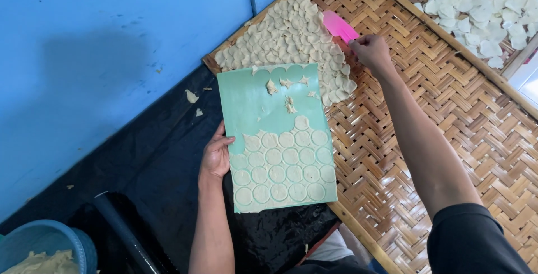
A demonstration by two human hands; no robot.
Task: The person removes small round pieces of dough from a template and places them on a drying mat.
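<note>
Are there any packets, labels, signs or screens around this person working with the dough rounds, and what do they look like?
None in view: no packet, label, sign or screen shows.
The nearest to a container is a blue plastic tub at the bottom left corner, round, with pale dough in it.
The blue wall bears no sign.

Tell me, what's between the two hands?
In the head view, the green board with dough rounds and the laid-out discs on the woven tray lie between the left hand and right hand.
</note>
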